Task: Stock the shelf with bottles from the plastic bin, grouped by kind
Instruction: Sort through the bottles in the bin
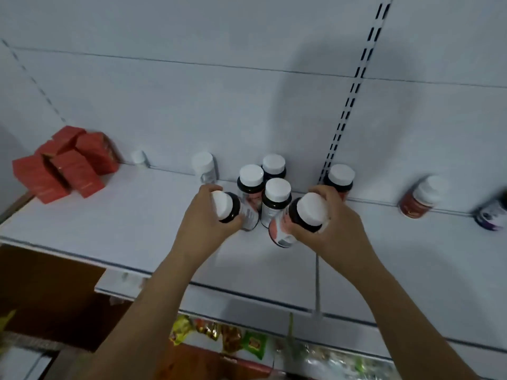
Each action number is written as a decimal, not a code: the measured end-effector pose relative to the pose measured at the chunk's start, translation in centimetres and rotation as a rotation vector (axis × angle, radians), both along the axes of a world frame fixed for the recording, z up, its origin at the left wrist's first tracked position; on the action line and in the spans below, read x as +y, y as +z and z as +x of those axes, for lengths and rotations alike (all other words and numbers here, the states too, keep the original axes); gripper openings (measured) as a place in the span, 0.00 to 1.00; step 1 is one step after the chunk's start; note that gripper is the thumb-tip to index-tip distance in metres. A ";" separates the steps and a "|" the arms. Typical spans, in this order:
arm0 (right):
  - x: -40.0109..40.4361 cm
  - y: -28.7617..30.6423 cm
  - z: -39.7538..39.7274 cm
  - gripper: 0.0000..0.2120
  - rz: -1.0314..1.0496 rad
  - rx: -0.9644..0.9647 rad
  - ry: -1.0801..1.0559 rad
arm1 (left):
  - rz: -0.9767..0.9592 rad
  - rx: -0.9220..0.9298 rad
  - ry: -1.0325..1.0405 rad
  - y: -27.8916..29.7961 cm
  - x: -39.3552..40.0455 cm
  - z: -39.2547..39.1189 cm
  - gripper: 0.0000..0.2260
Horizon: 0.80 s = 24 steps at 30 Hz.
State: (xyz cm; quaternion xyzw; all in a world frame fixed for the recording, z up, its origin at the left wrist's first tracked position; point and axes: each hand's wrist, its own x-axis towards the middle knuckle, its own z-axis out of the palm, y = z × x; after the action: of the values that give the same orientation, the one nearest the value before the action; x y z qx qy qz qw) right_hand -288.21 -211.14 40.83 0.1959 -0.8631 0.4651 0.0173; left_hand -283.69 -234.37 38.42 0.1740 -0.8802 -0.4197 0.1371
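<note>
gripping white-capped dark bottles, left hand (204,215), right hand (333,223); labels unreadable.

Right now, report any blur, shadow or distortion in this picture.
Head view: wide-angle bends the shelf edge; a large soft shadow lies on the back panel; the purple-labelled bottle at the right edge is motion-blurred; the bottles gripped by the left hand and right hand are fairly sharp.

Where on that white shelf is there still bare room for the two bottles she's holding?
Bare shelf lies between the red boxes and the left hand, and again between the right hand and the red-labelled bottle. It is crowded in the middle, where the dark white-capped bottles cluster against the back wall.
</note>
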 end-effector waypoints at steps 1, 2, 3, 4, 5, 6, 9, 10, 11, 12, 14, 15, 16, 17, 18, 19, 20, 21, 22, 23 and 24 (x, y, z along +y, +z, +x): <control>-0.7 0.2 0.5 0.22 0.007 0.033 -0.040 | 0.020 0.037 -0.048 0.1 -0.3 -0.1 0.26; -1.5 0.4 0.7 0.21 0.017 0.062 -0.078 | 0.039 0.080 -0.093 0.0 -0.7 -0.3 0.25; -2.1 0.4 0.7 0.19 0.039 0.087 -0.122 | 0.053 0.121 -0.130 -0.3 -1.2 -0.5 0.25; -2.5 0.3 0.3 0.18 0.071 0.112 -0.173 | 0.064 0.152 -0.164 -0.8 -1.7 -0.8 0.25; -2.8 0.2 -0.1 0.18 0.121 0.143 -0.229 | 0.070 0.169 -0.193 -1.5 -2.2 -1.0 0.25; -2.9 0.1 -0.6 0.20 0.180 0.176 -0.279 | 0.071 0.170 -0.216 -2.1 -2.5 -1.0 0.26; -3.4 0.0 -2.2 0.31 0.321 0.225 -0.389 | 0.086 0.153 -0.250 -4.4 -2.9 -0.9 0.27; -3.7 -0.3 -2.9 0.33 0.339 0.221 -0.419 | 0.093 0.167 -0.268 -5.1 -3.0 -0.9 0.27; -4.0 -0.8 -3.6 0.34 0.344 0.207 -0.434 | 0.101 0.172 -0.289 -5.8 -3.1 -1.1 0.27; -4.4 -1.5 -4.3 0.34 0.326 0.170 -0.432 | 0.104 0.156 -0.312 -6.6 -3.2 -1.4 0.27; -5.2 -3.1 -5.6 0.29 0.206 0.063 -0.397 | 0.051 0.079 -0.362 -7.9 -3.5 -1.8 0.26; -5.6 -3.8 -6.0 0.24 0.126 0.011 -0.379 | -0.032 0.056 -0.369 -8.5 -3.6 -1.8 0.25; -5.9 -4.5 -6.3 0.21 0.062 -0.033 -0.359 | -0.144 0.044 -0.362 -9.1 -3.5 -1.8 0.27; -6.2 -5.1 -6.5 0.22 0.027 -0.057 -0.343 | -0.265 0.044 -0.342 -9.7 -3.4 -1.9 0.30; -6.4 -5.3 -6.7 0.25 0.022 -0.066 -0.336 | -0.351 0.050 -0.322 -10.1 -3.3 -2.0 0.34; -6.8 -5.4 -6.8 0.28 0.031 -0.076 -0.332 | -0.394 0.048 -0.307 -10.3 -3.2 -2.3 0.36; -7.0 -5.4 -7.0 0.31 0.033 -0.096 -0.331 | -0.416 0.041 -0.302 -10.4 -3.1 -2.5 0.38; -7.3 -5.3 -7.1 0.32 0.028 -0.124 -0.332 | -0.426 0.035 -0.301 -10.6 -3.1 -2.7 0.38; -7.4 -5.2 -7.3 0.32 0.020 -0.153 -0.337 | -0.433 0.034 -0.304 -10.6 -3.1 -2.9 0.38; -7.3 -5.1 -7.3 0.32 0.006 -0.175 -0.342 | -0.435 0.031 -0.312 -10.6 -3.2 -3.1 0.39; -7.3 -5.0 -7.2 0.30 -0.010 -0.189 -0.351 | -0.439 0.027 -0.320 -10.6 -3.2 -3.2 0.39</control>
State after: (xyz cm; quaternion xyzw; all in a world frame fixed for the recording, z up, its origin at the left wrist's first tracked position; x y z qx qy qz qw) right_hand -295.41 -218.41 35.79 -0.0020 -0.8795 0.4756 0.0180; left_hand -286.89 -237.61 27.81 -0.0070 -0.9645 -0.2377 0.1151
